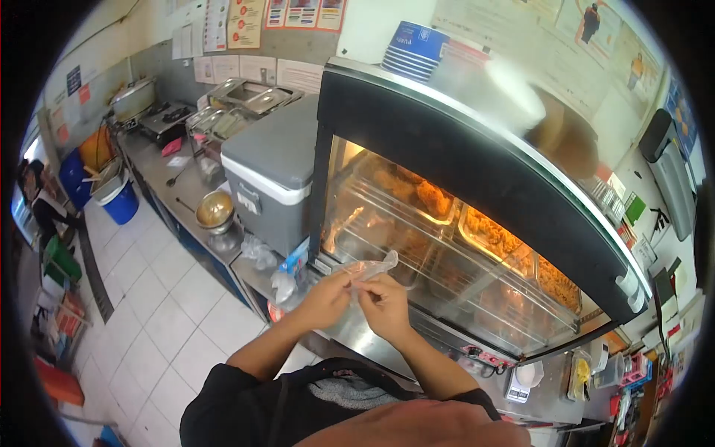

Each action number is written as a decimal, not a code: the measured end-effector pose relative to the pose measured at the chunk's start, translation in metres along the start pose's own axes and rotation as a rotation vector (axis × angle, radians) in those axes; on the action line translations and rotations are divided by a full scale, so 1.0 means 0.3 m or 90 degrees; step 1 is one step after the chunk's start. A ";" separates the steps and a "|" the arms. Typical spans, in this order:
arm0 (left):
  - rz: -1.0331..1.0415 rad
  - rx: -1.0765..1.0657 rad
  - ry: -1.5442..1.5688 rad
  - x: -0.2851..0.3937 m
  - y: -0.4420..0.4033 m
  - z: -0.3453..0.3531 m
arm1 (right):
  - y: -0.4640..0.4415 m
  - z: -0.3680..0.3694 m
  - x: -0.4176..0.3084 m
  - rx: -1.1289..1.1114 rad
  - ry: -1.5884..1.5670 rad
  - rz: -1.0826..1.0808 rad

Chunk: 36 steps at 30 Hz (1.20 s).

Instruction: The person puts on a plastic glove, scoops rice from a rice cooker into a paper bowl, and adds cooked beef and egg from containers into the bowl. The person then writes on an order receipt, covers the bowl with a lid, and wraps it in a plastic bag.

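In front of the food warmer's glass, my two hands are close together. My left hand [325,300] has its fingers closed on a thin clear plastic bag [378,265]. Beside it, my right hand [384,304] pinches the near edge of the same bag. The far end of the plastic sticks up past my fingers, limp and crumpled. Behind stands the black-framed food warmer [447,123], with trays of fried chicken [417,190] lit inside. More crumpled clear plastic [283,287] and a blue packet [295,257] lie left of my hands.
A grey cool box [268,153] stands left of the warmer, near a metal bowl [215,210]. Stacked blue paper tubs [414,52] sit on top. A white scale [518,386] is at lower right. Another person [48,205] and a blue bucket [119,203] are far left.
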<state>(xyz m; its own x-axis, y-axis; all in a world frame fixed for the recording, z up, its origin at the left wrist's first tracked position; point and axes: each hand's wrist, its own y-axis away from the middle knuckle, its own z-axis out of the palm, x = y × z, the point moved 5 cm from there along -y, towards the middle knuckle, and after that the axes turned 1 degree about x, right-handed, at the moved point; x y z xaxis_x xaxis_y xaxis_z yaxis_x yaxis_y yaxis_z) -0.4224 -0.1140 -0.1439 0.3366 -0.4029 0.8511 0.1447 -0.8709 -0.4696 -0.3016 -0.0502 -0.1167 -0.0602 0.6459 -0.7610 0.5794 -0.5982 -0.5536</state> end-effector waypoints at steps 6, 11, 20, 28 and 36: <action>-0.071 0.108 0.696 -0.053 -0.112 -0.199 | -0.096 0.232 -0.072 -0.099 0.076 -0.071; 0.214 0.052 0.829 -0.087 -0.162 -0.363 | -0.200 0.346 -0.121 -0.190 0.010 -0.133; 0.302 0.265 0.726 0.021 -0.221 -0.527 | -0.326 0.476 -0.213 -0.301 0.013 -0.308; 0.326 0.487 0.567 0.042 -0.277 -0.758 | -0.600 0.401 -0.384 -0.421 0.261 -0.345; 0.344 0.462 0.591 0.053 -0.271 -0.766 | -1.472 -0.213 -0.585 0.146 0.865 -0.112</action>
<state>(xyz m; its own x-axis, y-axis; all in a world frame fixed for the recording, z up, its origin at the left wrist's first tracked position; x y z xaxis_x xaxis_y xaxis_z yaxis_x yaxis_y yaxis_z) -0.6425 -0.1143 -0.0383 -0.2145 -0.9513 0.2213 0.7608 -0.3049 -0.5730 -0.4949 0.1308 0.2830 0.7884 0.5907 0.1718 0.4935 -0.4405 -0.7499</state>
